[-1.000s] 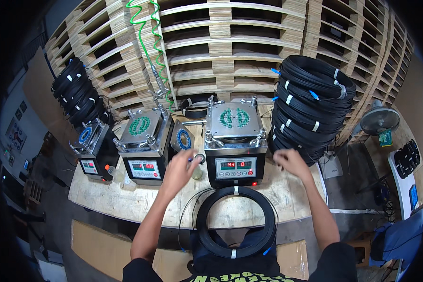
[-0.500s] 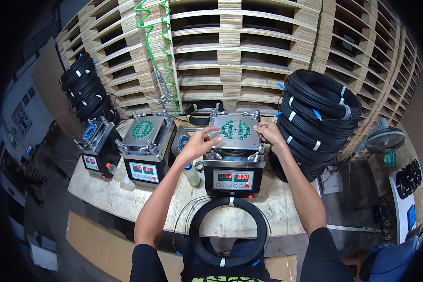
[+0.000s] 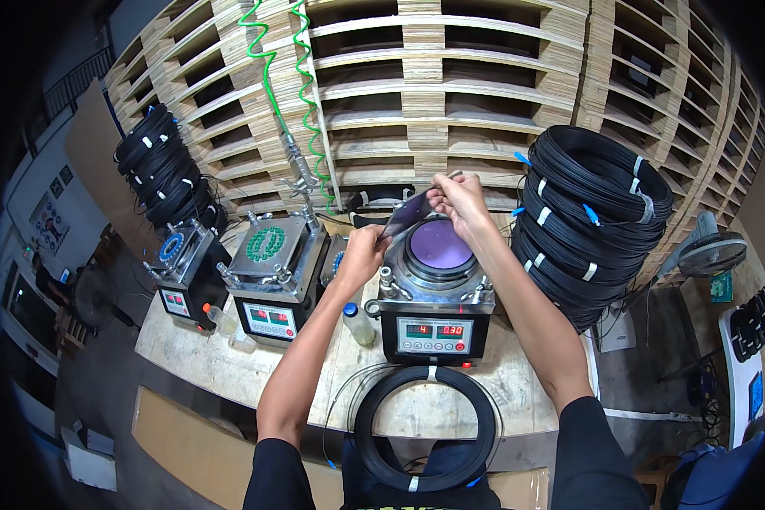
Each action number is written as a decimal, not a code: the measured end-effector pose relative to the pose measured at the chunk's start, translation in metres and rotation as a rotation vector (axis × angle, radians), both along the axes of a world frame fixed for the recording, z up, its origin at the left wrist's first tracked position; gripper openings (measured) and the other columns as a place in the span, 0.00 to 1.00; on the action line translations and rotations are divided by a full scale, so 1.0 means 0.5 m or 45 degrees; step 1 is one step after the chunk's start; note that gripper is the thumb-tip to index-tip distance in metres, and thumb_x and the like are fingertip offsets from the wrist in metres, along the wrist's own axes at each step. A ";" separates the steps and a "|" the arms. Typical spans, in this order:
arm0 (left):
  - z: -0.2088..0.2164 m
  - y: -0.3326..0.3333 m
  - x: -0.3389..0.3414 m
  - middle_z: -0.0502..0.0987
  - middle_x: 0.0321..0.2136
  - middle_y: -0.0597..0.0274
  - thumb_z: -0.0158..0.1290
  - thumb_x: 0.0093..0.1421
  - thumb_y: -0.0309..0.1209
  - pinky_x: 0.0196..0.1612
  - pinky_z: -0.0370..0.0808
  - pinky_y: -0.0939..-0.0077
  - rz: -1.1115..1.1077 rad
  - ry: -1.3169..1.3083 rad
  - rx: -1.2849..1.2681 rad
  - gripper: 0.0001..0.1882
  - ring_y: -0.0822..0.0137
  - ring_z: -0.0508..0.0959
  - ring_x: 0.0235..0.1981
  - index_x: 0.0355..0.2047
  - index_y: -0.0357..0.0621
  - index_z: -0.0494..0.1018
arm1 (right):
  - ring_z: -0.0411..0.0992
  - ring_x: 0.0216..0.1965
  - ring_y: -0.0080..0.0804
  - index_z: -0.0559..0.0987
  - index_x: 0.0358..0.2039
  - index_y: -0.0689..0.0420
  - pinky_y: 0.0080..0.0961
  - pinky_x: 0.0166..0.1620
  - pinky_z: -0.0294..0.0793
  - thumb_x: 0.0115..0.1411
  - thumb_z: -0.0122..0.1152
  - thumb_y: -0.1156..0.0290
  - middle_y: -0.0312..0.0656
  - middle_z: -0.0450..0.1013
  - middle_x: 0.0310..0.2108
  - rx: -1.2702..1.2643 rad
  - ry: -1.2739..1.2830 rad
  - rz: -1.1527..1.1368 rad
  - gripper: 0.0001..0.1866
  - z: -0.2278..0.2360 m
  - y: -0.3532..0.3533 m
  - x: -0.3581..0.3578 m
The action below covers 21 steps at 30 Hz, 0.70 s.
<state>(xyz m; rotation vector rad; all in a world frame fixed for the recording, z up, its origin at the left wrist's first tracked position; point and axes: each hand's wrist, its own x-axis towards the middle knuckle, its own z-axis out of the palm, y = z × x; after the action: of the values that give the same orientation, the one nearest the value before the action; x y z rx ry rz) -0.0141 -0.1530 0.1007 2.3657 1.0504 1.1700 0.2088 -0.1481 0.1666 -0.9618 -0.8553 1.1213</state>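
Note:
Both my hands grip a thin square plate (image 3: 410, 212), raised and tilted above the front polishing machine (image 3: 433, 293). Its visible face looks dark and somewhat blurred. My left hand (image 3: 365, 253) is closed on the plate's near-left edge, while my right hand (image 3: 459, 204) pinches its far-right edge. Below and right of the plate, a round purple polishing pad (image 3: 442, 244) lies uncovered on the machine's turntable. A black cable coil (image 3: 367, 433) with white ties rests against the bench edge in front of me.
Left of the front machine stand a blue-capped bottle (image 3: 359, 327) and two more machines, one with a plate of green connectors (image 3: 265, 244). Stacked black cable coils (image 3: 561, 229) rise close on the right. A green air hose (image 3: 272, 85) hangs ahead, before wooden pallets (image 3: 425, 68).
The metal plate with green connectors was lying flat on the front machine; my hands have lifted and tipped it, exposing the purple pad. The view has shifted slightly.

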 end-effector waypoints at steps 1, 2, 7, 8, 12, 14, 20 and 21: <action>-0.008 0.007 -0.004 0.74 0.20 0.43 0.60 0.62 0.27 0.29 0.70 0.67 0.053 0.017 -0.119 0.10 0.70 0.69 0.21 0.35 0.28 0.76 | 0.74 0.18 0.27 0.74 0.31 0.65 0.18 0.19 0.72 0.61 0.63 0.75 0.48 0.77 0.23 0.001 0.004 -0.001 0.08 0.007 0.003 -0.018; -0.001 0.002 -0.008 0.80 0.24 0.42 0.57 0.61 0.24 0.31 0.74 0.65 0.161 0.142 -0.183 0.08 0.54 0.79 0.22 0.39 0.31 0.79 | 0.75 0.18 0.29 0.72 0.33 0.66 0.19 0.19 0.73 0.61 0.63 0.74 0.49 0.77 0.24 -0.001 0.007 0.028 0.10 0.020 0.000 -0.038; -0.034 0.048 -0.032 0.83 0.26 0.46 0.59 0.62 0.27 0.33 0.74 0.72 0.105 -0.145 -0.371 0.10 0.74 0.77 0.25 0.39 0.31 0.80 | 0.77 0.22 0.33 0.66 0.43 0.63 0.21 0.23 0.76 0.68 0.56 0.70 0.51 0.77 0.27 0.020 -0.040 0.142 0.11 0.048 -0.010 -0.043; -0.034 0.057 -0.033 0.83 0.26 0.51 0.60 0.62 0.27 0.34 0.75 0.72 0.052 -0.144 -0.434 0.10 0.75 0.77 0.26 0.39 0.31 0.81 | 0.75 0.21 0.28 0.68 0.45 0.62 0.20 0.21 0.73 0.70 0.53 0.68 0.46 0.76 0.26 0.005 -0.127 0.149 0.11 0.043 -0.012 -0.028; -0.039 0.095 -0.046 0.83 0.25 0.62 0.62 0.62 0.31 0.35 0.75 0.72 0.008 -0.035 -0.559 0.12 0.77 0.78 0.27 0.36 0.31 0.82 | 0.73 0.20 0.26 0.69 0.47 0.61 0.19 0.23 0.71 0.68 0.56 0.66 0.43 0.76 0.25 0.025 -0.296 0.093 0.13 0.001 -0.049 0.028; -0.046 0.103 -0.055 0.83 0.25 0.62 0.64 0.61 0.33 0.35 0.75 0.72 -0.103 -0.155 -0.595 0.14 0.76 0.77 0.27 0.35 0.31 0.82 | 0.69 0.19 0.20 0.74 0.44 0.59 0.17 0.23 0.66 0.66 0.57 0.68 0.36 0.74 0.22 0.012 -0.488 -0.091 0.10 -0.016 -0.085 0.041; -0.012 0.103 -0.067 0.80 0.31 0.66 0.64 0.61 0.37 0.41 0.73 0.74 -0.142 0.045 -0.735 0.17 0.76 0.75 0.34 0.40 0.32 0.80 | 0.66 0.19 0.18 0.77 0.40 0.61 0.23 0.23 0.63 0.62 0.57 0.75 0.36 0.71 0.18 0.386 -1.013 -0.509 0.07 -0.149 -0.111 0.089; 0.009 0.091 -0.066 0.80 0.31 0.65 0.65 0.60 0.38 0.42 0.73 0.74 -0.176 0.166 -0.716 0.19 0.75 0.75 0.34 0.40 0.31 0.80 | 0.71 0.22 0.25 0.76 0.39 0.62 0.27 0.27 0.68 0.62 0.55 0.76 0.42 0.72 0.20 0.227 -1.092 -0.487 0.07 -0.156 -0.128 0.090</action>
<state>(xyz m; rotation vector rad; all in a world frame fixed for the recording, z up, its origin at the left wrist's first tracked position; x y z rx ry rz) -0.0472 -0.1077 0.1052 2.0388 1.0646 0.5760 0.2540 -0.2119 0.0885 -1.4041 -1.3478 0.2620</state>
